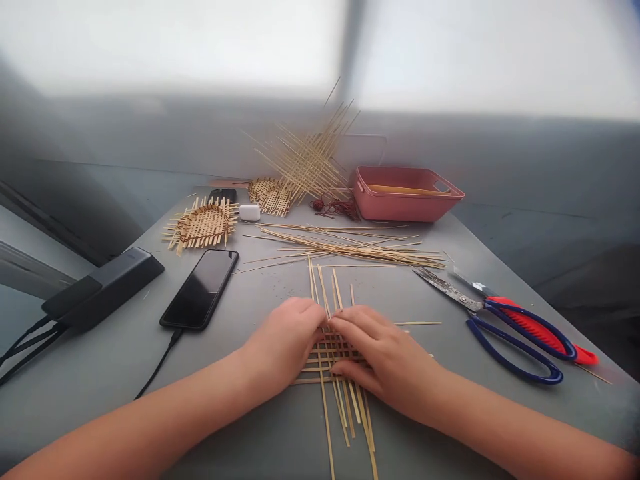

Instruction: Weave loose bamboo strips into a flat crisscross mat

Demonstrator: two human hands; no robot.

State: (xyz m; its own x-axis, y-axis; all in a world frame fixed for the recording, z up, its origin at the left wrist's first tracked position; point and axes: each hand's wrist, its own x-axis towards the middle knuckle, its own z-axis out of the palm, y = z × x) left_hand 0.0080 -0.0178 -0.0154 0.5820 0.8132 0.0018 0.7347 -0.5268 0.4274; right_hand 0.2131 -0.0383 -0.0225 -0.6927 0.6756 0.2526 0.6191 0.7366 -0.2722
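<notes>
Flat on the grey table in front of me lies a loose woven lattice of bamboo strips (pixel 327 363), with long ends running toward and away from me. My left hand (pixel 290 330) rests over its left side, fingers curled down onto the strips near the upper edge. From the other side my right hand (pixel 377 340) covers the right part, its fingertips closed on the strips close to the left hand's and its thumb lower on the weave. Both palms hide much of the lattice. A bundle of loose bamboo strips (pixel 350 247) lies just beyond.
Blue-handled scissors (pixel 500 327) lie over a red-handled cutter (pixel 585 355) on the right. A phone (pixel 201 290) with a cable and a black power block (pixel 107 287) are left. Behind stand a pink basket (pixel 405 207), woven pieces (pixel 203 223) and a white earbud case (pixel 249 212).
</notes>
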